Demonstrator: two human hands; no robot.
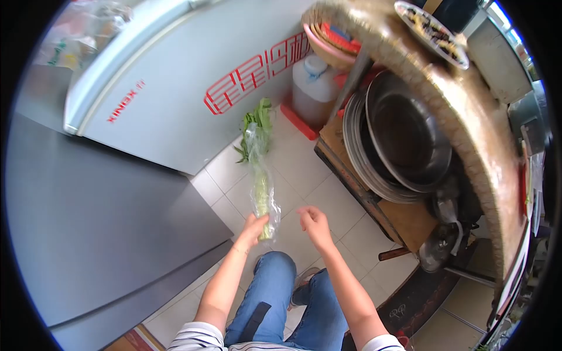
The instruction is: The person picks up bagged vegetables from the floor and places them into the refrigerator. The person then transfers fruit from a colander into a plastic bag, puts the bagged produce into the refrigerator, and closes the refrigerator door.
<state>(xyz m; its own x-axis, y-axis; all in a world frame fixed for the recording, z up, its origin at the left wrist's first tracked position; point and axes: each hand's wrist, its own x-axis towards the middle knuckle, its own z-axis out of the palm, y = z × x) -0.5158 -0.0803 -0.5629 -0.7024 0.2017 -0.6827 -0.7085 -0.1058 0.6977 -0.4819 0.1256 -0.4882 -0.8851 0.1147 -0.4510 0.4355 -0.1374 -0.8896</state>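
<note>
A long green leafy vegetable [261,184] in clear plastic wrapping is held out over the tiled floor, its leaves pointing away from me and its pale stalk toward me. My left hand [253,229] grips the stalk end, with the thumb across it. To the right of the wrapping, apart from it, my right hand [314,223] hangs with its fingers curled; nothing shows in them.
A white chest freezer [170,76] with red markings stands ahead, a grey cabinet [105,216] at the left. Large metal pans [404,128] stack on a wooden shelf at the right, under a countertop edge [462,111]. A jug [313,88] stands on a red base.
</note>
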